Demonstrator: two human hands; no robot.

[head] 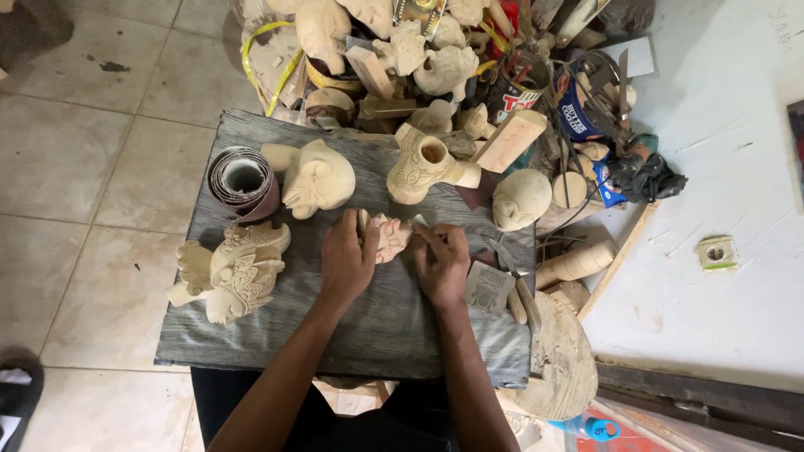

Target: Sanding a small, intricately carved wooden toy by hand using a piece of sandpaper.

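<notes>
My left hand [347, 255] grips a small pale wooden carving [390, 236] in the middle of a grey wooden board [377, 322]. My right hand [441, 264] presses a small piece, seemingly sandpaper, against the carving's right side; what it is stays unclear. Both forearms reach up from the bottom edge.
On the board stand a sandpaper roll [243, 180], a carved head [314, 177], a winged carving [234, 269], a carved vase-like piece [423, 170], a round head [519, 199] and chisels [519, 293]. A heap of carvings, tins and tools [469, 59] lies behind. A tiled floor lies left.
</notes>
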